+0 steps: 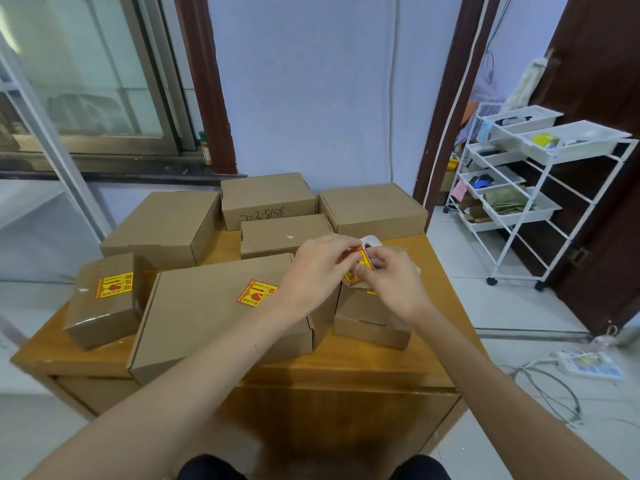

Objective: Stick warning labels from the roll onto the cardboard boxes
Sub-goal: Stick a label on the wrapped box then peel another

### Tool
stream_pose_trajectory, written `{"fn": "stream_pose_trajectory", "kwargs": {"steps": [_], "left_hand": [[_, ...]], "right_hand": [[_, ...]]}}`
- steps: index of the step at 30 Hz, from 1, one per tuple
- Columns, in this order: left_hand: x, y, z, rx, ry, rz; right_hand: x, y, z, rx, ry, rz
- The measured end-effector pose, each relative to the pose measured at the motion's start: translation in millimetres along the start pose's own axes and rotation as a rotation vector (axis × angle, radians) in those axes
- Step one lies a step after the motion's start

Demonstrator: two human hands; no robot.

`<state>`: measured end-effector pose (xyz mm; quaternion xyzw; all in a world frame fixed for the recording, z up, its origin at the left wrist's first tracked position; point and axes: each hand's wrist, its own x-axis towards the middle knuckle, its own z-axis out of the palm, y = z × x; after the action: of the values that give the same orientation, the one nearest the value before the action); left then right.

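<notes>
Above the cardboard boxes [221, 308], both hands [317, 268] [389, 280] meet, fingertips pinching a label [360, 263] from the roll [371, 241].

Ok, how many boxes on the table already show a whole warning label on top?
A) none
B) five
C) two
C: the small taped box at the left and the large flat box in front each carry a yellow-and-red label, while both hands, left hand and right hand, work the label roll.
</notes>
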<state>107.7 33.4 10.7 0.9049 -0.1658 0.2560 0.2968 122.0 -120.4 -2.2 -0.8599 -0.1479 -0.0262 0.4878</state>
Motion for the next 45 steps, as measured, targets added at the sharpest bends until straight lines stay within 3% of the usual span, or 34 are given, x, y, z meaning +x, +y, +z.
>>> {"fn": "stream_pose_trajectory", "kwargs": {"steps": [6, 13, 25, 38, 45], "left_hand": [[-1.9, 4.2, -9.9, -0.007, 0.028, -0.061], [-9.4, 9.1, -21.1, -0.038, 0.021, -0.103], [-5.4, 2.0, -14.3, -0.335, -0.006, -0.292], [11.6, -16.9, -28.5, -0.323, -0.049, -0.174], [15.6, -26.8, -28.9, -0.211, -0.026, -0.108]], "right_hand": [[-1.9, -16.5, -4.2, 0.095, -0.013, -0.016], [-9.5, -18.7, -7.7, 0.282, -0.189, -0.016], [-8.0, -8.8, -13.1, 0.349, -0.219, 0.055], [22.8, -8.5, 2.8, 0.505, -0.131, 0.112], [22.9, -9.6, 1.2, 0.424, -0.105, 0.129]]}}
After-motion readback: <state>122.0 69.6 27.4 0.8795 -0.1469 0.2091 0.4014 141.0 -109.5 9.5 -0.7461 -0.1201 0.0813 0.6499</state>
